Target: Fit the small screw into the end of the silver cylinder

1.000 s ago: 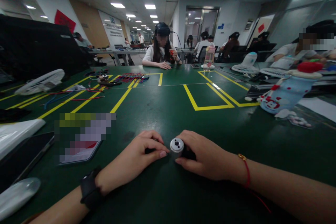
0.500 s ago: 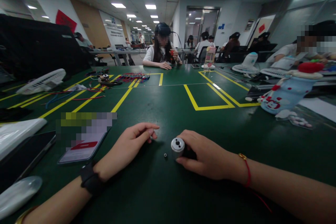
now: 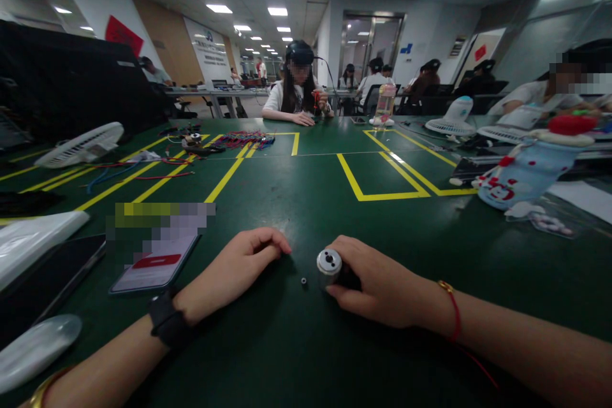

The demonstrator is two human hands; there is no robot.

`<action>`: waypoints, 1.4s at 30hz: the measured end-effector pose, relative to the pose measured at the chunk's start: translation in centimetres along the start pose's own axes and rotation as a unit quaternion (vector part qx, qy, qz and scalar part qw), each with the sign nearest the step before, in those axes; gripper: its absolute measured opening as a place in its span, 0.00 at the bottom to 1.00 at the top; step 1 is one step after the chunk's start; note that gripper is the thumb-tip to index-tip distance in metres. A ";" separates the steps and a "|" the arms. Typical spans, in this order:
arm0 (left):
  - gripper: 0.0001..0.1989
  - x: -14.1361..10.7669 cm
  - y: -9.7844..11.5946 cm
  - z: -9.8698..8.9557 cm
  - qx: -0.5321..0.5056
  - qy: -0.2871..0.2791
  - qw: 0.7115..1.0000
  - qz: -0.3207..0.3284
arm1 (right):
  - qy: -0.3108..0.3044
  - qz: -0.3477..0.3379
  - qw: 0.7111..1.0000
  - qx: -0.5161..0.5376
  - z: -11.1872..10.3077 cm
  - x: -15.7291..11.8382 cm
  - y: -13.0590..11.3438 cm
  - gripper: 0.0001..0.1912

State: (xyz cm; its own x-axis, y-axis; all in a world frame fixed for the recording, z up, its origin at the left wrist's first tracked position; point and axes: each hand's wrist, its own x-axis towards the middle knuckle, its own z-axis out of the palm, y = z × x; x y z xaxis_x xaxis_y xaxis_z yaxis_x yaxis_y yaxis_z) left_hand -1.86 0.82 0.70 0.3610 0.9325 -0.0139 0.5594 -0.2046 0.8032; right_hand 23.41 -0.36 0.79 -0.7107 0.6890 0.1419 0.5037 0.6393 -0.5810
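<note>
A: Right hand (image 3: pixel 366 284)?

B: Closed round the cylinder (image 3: pixel 329 268): fingers on the far side, thumb on the near side. Cylinder upright, holed top face up, showing left of the grip.

A: Left hand (image 3: pixel 253 262)?

B: Part open, fingers loosely curled. Nothing seen in it, though the underside is hidden.

A: Anything between the hands?

B: Tiny ring (image 3: pixel 303 282) on the table (image 3: pixel 268 357), left of the right thumb, nearer the body than the left fingertips. Touching neither hand. Phone (image 3: pixel 160 271) to the left of the left hand, beyond the wrist.

A: How would the cylinder handle?

B: Looks like metal. Probably heavy for its size, stiff, no give. Smooth wall, could slip under dry fingers. Not fragile, I'd judge, but keep fingertips off the holes.

A: Best hold?

B: Round the side wall, thumb opposing fingers, much as the right hand has it.

A: And the ring?

B: Likely hard, very light; might roll or skid if nudged. Pinch its outer wall between thumb and forefinger.
</note>
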 end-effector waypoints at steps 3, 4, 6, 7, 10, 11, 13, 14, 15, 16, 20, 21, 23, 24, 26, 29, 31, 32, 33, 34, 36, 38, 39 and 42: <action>0.07 -0.1 0.0 -0.2 0.048 -0.036 0.996 0.058 | 0.003 0.003 1.000 0.003 0.0 0.0 -0.1 0.12; 0.06 -0.1 0.1 -0.3 0.062 -0.046 0.994 0.078 | 0.002 0.002 1.000 0.003 0.0 0.0 -0.1 0.12; 0.04 -0.3 0.2 -0.2 0.083 -0.058 0.989 0.106 | 0.002 -0.001 1.000 0.003 0.0 0.0 -0.1 0.12; 0.04 -0.5 0.3 -0.1 0.088 -0.063 0.987 0.116 | 0.001 -0.002 1.000 0.004 0.1 0.0 -0.1 0.12; 0.04 -0.8 0.7 0.1 0.090 -0.076 0.985 0.129 | 0.004 -0.003 1.000 0.004 0.1 0.0 0.0 0.13; 0.04 -0.9 0.8 0.2 0.091 -0.078 0.984 0.129 | 0.005 -0.002 1.000 0.004 0.1 0.0 0.0 0.13; 0.05 -1.0 1.0 0.4 0.096 -0.079 0.984 0.125 | 0.005 -0.002 1.000 0.004 0.1 0.0 0.0 0.13; 0.06 -1.0 1.1 0.5 0.100 -0.078 0.984 0.124 | 0.005 -0.001 1.000 0.004 0.2 0.0 0.1 0.13; 0.06 -1.0 1.1 0.6 0.103 -0.075 0.984 0.122 | 0.004 0.000 1.000 0.005 0.2 0.0 0.1 0.13; 0.06 -1.0 1.1 0.7 0.106 -0.072 0.984 0.122 | 0.004 0.001 1.000 0.005 0.2 0.0 0.1 0.13; 0.04 -0.9 1.1 1.0 0.101 -0.065 0.985 0.127 | 0.004 0.000 1.000 0.006 0.2 0.0 0.1 0.12; 0.04 -0.9 1.1 1.0 0.092 -0.064 0.986 0.126 | 0.005 0.000 1.000 0.005 0.2 0.0 0.1 0.12; 0.05 -0.9 1.3 0.9 0.068 -0.059 0.989 0.121 | 0.006 -0.001 1.000 0.003 0.2 0.0 0.1 0.12; 0.05 -0.8 1.5 0.9 0.057 -0.054 0.990 0.118 | 0.005 -0.002 1.000 0.003 0.2 0.0 0.0 0.12; 0.05 -0.8 1.9 0.7 0.041 -0.034 0.992 0.114 | 0.003 -0.005 1.000 0.004 0.1 0.0 0.0 0.13; 0.06 -0.8 2.5 0.6 0.034 0.015 0.992 0.121 | 0.006 -0.014 1.000 0.005 0.1 0.1 0.0 0.13; 0.06 -0.8 2.9 0.7 0.033 0.049 0.989 0.138 | 0.008 -0.019 1.000 0.003 0.2 0.2 0.0 0.13; 0.06 -0.8 3.1 0.8 0.032 0.061 0.987 0.145 | 0.009 -0.021 1.000 0.003 0.2 0.2 0.0 0.13; 0.06 -0.8 3.3 1.0 0.032 0.070 0.986 0.151 | 0.009 -0.023 1.000 0.002 0.2 0.2 0.0 0.13; 0.06 -0.8 3.5 1.1 0.032 0.076 0.984 0.156 | 0.009 -0.023 1.000 0.000 0.2 0.2 0.0 0.12; 0.07 -0.7 3.9 1.5 0.036 0.080 0.983 0.160 | 0.011 -0.023 1.000 -0.004 0.3 0.2 0.0 0.11; 0.07 -0.7 4.2 1.7 0.052 0.078 0.981 0.169 | 0.011 -0.023 1.000 -0.010 0.3 0.2 0.1 0.11; 0.08 -0.7 4.3 1.8 0.064 0.075 0.980 0.174 | 0.011 -0.023 1.000 -0.013 0.3 0.2 0.1 0.10; 0.08 -0.6 4.5 2.0 0.097 0.062 0.975 0.189 | 0.010 -0.023 1.000 -0.016 0.3 0.3 0.0 0.09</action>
State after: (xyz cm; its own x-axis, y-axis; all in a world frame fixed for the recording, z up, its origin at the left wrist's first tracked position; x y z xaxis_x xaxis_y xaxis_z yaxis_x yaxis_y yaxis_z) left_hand 1.93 -1.27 3.12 0.4824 0.8059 0.3433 0.5387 -0.5820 0.6092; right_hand 23.06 -0.26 0.61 -0.7237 0.6650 0.1843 0.4864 0.6810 -0.5474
